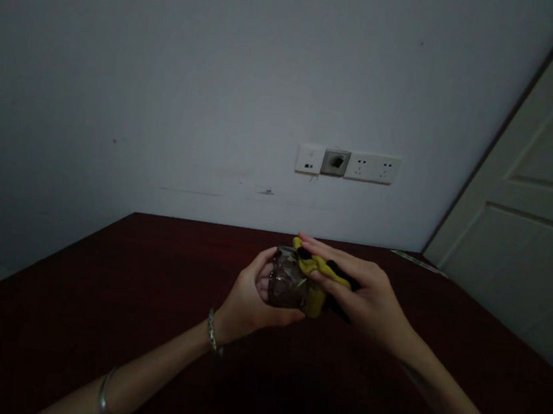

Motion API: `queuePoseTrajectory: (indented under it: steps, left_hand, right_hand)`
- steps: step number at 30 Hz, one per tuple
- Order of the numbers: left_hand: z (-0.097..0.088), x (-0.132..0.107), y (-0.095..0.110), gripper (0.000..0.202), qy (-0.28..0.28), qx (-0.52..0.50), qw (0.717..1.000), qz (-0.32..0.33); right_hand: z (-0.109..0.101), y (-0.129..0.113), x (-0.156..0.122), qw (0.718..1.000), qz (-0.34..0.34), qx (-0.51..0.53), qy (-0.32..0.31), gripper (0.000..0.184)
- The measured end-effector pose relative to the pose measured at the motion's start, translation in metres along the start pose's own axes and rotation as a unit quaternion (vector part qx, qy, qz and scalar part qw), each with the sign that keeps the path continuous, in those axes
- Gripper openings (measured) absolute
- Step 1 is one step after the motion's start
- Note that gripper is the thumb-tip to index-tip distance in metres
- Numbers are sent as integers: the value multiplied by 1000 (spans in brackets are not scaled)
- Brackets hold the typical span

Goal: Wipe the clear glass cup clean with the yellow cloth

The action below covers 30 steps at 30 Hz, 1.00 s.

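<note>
Above the dark red table, my left hand (249, 301) is wrapped round a clear glass cup (287, 285), which lies tilted on its side in the palm. Its base seems to face left. My right hand (360, 284) grips a yellow and black cloth (315, 299) and presses it against the cup's right end. The cloth covers that end, so the rim is hidden. Part of the cloth hangs below my right fingers. A bracelet (212, 331) circles my left wrist, and a bangle (105, 394) sits further up the forearm.
The dark red table (146, 285) reaches back to a pale wall (210, 91). Several sockets and a switch plate (369, 167) are set in the wall above its far edge. A white panelled door (534, 198) stands at the right. The light is dim.
</note>
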<state>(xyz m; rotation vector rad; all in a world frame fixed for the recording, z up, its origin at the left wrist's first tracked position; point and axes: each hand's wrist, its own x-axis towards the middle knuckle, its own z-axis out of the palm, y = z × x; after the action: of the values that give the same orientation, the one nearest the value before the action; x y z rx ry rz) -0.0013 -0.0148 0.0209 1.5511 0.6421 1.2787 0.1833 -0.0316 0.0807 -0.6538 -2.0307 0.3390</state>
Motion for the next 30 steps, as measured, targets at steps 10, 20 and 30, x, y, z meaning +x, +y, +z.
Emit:
queuePoseTrajectory:
  steps: [10,20,30]
  left_hand:
    - [-4,6,3,77,-5,6,998,54]
    - [1,-1,3,95,0,60,997,38]
    - [1,0,-1,90,-37,14,999,21]
  right_hand:
    - [-3,-14,-3,983,-124,-12,-136,53]
    - [-2,-4,0,1000,-10,29,3,40]
    - [-15,-12,-2,986,-100,-14,-131,46]
